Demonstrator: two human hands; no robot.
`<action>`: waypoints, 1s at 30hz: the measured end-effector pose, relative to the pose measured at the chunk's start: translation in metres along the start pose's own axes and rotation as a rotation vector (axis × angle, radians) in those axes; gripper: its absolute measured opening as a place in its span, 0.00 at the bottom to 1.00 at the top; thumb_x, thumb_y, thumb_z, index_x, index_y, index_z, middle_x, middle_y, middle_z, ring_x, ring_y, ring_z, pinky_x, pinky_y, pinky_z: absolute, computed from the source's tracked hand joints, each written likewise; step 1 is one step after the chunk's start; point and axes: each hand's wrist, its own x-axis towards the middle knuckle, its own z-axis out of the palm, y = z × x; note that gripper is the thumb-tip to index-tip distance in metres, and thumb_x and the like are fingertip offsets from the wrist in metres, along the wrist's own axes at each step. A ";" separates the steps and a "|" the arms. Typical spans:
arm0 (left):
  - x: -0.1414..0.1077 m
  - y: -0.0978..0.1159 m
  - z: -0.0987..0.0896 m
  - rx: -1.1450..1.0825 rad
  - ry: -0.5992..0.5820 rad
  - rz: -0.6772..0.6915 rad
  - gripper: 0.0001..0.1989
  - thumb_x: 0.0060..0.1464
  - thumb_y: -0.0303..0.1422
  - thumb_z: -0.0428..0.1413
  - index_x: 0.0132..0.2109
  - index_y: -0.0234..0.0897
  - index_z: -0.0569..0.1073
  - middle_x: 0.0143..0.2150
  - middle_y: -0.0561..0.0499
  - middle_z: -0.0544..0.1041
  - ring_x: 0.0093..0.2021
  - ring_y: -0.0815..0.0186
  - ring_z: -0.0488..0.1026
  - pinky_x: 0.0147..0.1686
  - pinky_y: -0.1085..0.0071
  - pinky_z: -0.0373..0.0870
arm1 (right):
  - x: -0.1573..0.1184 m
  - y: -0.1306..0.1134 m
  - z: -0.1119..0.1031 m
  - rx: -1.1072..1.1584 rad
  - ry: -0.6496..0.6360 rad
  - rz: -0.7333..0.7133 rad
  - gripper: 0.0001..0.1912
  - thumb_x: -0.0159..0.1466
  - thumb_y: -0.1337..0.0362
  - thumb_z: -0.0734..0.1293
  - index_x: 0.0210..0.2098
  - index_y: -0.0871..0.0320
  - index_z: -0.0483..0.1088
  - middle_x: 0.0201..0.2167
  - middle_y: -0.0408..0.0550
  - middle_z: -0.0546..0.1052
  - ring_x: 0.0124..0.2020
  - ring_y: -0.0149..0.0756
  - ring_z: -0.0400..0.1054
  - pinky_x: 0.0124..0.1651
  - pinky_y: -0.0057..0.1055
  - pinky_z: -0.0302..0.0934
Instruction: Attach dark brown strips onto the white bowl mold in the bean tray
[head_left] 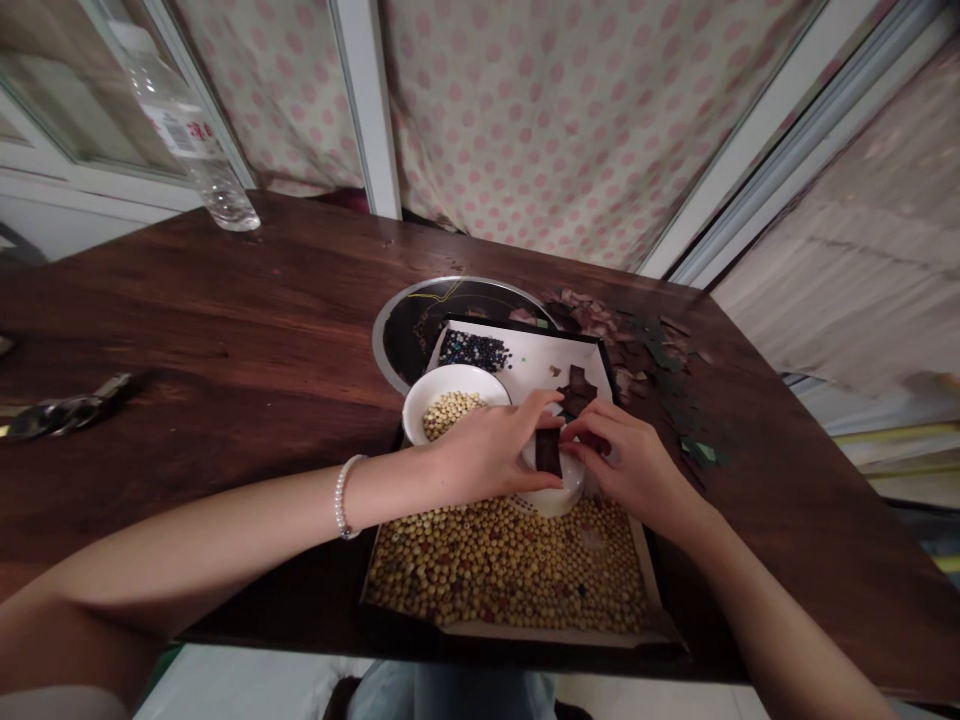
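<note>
A small dark brown rectangular piece, perhaps paper or thin leather, is held over a white bowl. My left hand grips it between thumb and fingers. At its right edge, the thumb and fingertips of my right hand are pinched together on it. Under my left hand, a second white bowl holds pale yellow beads. More dark brown pieces lie just beyond my fingers. Many yellowish beads fill the near part of the shallow tray.
Dark beads lie in the tray's far left corner. A round dark plate is partly beneath the tray. Brown and green scraps are scattered to the right. Pliers lie at the left, and a clear bottle stands at the back.
</note>
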 end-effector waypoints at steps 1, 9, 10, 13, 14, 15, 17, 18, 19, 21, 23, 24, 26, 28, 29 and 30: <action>0.000 0.000 0.000 0.003 -0.004 -0.005 0.39 0.44 0.41 0.60 0.60 0.39 0.51 0.53 0.44 0.72 0.50 0.47 0.69 0.45 0.55 0.65 | 0.000 -0.002 0.000 -0.002 -0.018 -0.002 0.04 0.59 0.71 0.62 0.30 0.59 0.68 0.29 0.47 0.68 0.32 0.34 0.64 0.34 0.31 0.60; 0.000 0.001 -0.001 0.021 -0.008 -0.015 0.39 0.45 0.41 0.60 0.60 0.40 0.52 0.52 0.44 0.73 0.49 0.48 0.71 0.43 0.56 0.66 | -0.002 -0.005 0.005 -0.024 0.040 0.017 0.06 0.59 0.73 0.61 0.31 0.59 0.68 0.30 0.47 0.67 0.31 0.34 0.64 0.34 0.30 0.60; 0.000 0.001 -0.001 0.018 -0.009 -0.012 0.38 0.45 0.41 0.60 0.60 0.40 0.52 0.52 0.44 0.72 0.49 0.48 0.71 0.43 0.56 0.66 | -0.002 -0.004 0.006 -0.018 0.049 0.022 0.06 0.59 0.73 0.61 0.31 0.59 0.68 0.29 0.46 0.67 0.31 0.33 0.64 0.34 0.30 0.60; 0.000 -0.001 -0.001 0.011 -0.007 0.005 0.38 0.45 0.41 0.60 0.60 0.40 0.52 0.52 0.44 0.73 0.49 0.49 0.70 0.44 0.56 0.66 | -0.003 -0.003 0.007 -0.002 0.082 0.036 0.06 0.57 0.73 0.62 0.31 0.58 0.69 0.29 0.46 0.68 0.31 0.33 0.65 0.34 0.30 0.61; 0.000 -0.001 -0.001 0.014 -0.007 0.010 0.38 0.45 0.41 0.60 0.59 0.40 0.52 0.52 0.44 0.73 0.49 0.48 0.70 0.44 0.56 0.66 | -0.003 -0.003 0.008 0.000 0.098 0.035 0.06 0.57 0.73 0.63 0.31 0.58 0.70 0.30 0.47 0.69 0.32 0.34 0.65 0.35 0.30 0.61; 0.001 -0.001 -0.001 0.019 -0.008 0.013 0.38 0.45 0.42 0.60 0.59 0.40 0.52 0.51 0.44 0.73 0.49 0.48 0.70 0.43 0.56 0.66 | -0.003 -0.004 0.008 0.002 0.113 0.025 0.06 0.57 0.73 0.63 0.31 0.58 0.70 0.30 0.47 0.69 0.33 0.35 0.66 0.36 0.31 0.62; 0.001 -0.001 -0.001 0.032 -0.013 0.015 0.38 0.45 0.42 0.60 0.59 0.39 0.52 0.51 0.44 0.73 0.49 0.49 0.71 0.43 0.57 0.66 | -0.003 -0.004 0.009 0.001 0.138 -0.014 0.07 0.57 0.74 0.63 0.31 0.57 0.71 0.32 0.48 0.71 0.36 0.36 0.66 0.39 0.33 0.62; 0.000 0.000 -0.002 0.039 -0.018 0.015 0.38 0.45 0.42 0.60 0.59 0.39 0.52 0.51 0.44 0.73 0.49 0.49 0.71 0.43 0.57 0.66 | -0.003 -0.004 0.009 -0.004 0.147 -0.036 0.08 0.57 0.74 0.63 0.31 0.57 0.71 0.33 0.47 0.72 0.37 0.37 0.66 0.40 0.34 0.62; 0.000 0.000 -0.002 0.044 -0.021 0.014 0.38 0.45 0.41 0.60 0.59 0.39 0.52 0.51 0.44 0.73 0.48 0.49 0.71 0.43 0.57 0.67 | -0.003 -0.004 0.010 -0.013 0.156 -0.055 0.08 0.56 0.74 0.63 0.31 0.56 0.71 0.33 0.47 0.72 0.37 0.37 0.65 0.41 0.35 0.62; 0.000 0.001 -0.003 0.054 -0.023 0.011 0.38 0.46 0.41 0.60 0.59 0.38 0.52 0.51 0.45 0.73 0.49 0.50 0.71 0.43 0.57 0.67 | -0.002 -0.003 0.011 -0.040 0.173 -0.074 0.07 0.56 0.74 0.63 0.30 0.57 0.71 0.31 0.47 0.72 0.36 0.37 0.65 0.41 0.35 0.62; 0.000 0.001 -0.003 0.057 -0.022 0.009 0.38 0.46 0.41 0.60 0.59 0.39 0.52 0.51 0.45 0.73 0.49 0.51 0.71 0.44 0.58 0.67 | -0.002 -0.003 0.011 -0.069 0.177 -0.074 0.06 0.56 0.74 0.64 0.30 0.58 0.71 0.30 0.48 0.71 0.35 0.37 0.64 0.39 0.35 0.62; 0.000 0.001 -0.003 0.058 -0.022 0.008 0.38 0.46 0.41 0.60 0.59 0.39 0.52 0.51 0.45 0.73 0.49 0.51 0.71 0.44 0.58 0.67 | -0.002 -0.004 0.011 -0.078 0.176 -0.070 0.06 0.56 0.73 0.64 0.30 0.58 0.71 0.30 0.48 0.71 0.35 0.38 0.64 0.39 0.35 0.62; 0.000 0.002 -0.003 0.058 -0.024 0.004 0.38 0.46 0.42 0.60 0.59 0.39 0.51 0.52 0.45 0.73 0.50 0.51 0.70 0.44 0.58 0.66 | -0.003 -0.004 0.012 -0.080 0.173 -0.063 0.05 0.56 0.73 0.65 0.29 0.59 0.71 0.31 0.49 0.70 0.35 0.38 0.64 0.39 0.35 0.62; 0.000 0.002 -0.003 0.053 -0.025 0.007 0.38 0.46 0.41 0.60 0.59 0.39 0.52 0.52 0.45 0.72 0.50 0.51 0.70 0.44 0.58 0.66 | -0.003 -0.005 0.012 -0.066 0.175 -0.061 0.04 0.55 0.74 0.65 0.29 0.59 0.70 0.31 0.49 0.70 0.36 0.38 0.64 0.39 0.35 0.62; 0.000 0.001 -0.003 0.052 -0.024 0.011 0.38 0.46 0.41 0.60 0.59 0.39 0.52 0.52 0.45 0.72 0.50 0.51 0.70 0.45 0.58 0.66 | -0.003 -0.005 0.013 -0.059 0.177 -0.062 0.04 0.55 0.74 0.65 0.28 0.60 0.70 0.31 0.49 0.70 0.36 0.37 0.64 0.39 0.34 0.62; 0.000 0.001 -0.002 0.050 -0.021 0.016 0.37 0.46 0.41 0.60 0.59 0.38 0.52 0.52 0.45 0.73 0.50 0.51 0.70 0.45 0.58 0.66 | -0.003 -0.005 0.013 -0.054 0.179 -0.063 0.04 0.55 0.74 0.65 0.28 0.60 0.70 0.31 0.49 0.70 0.36 0.37 0.64 0.39 0.34 0.62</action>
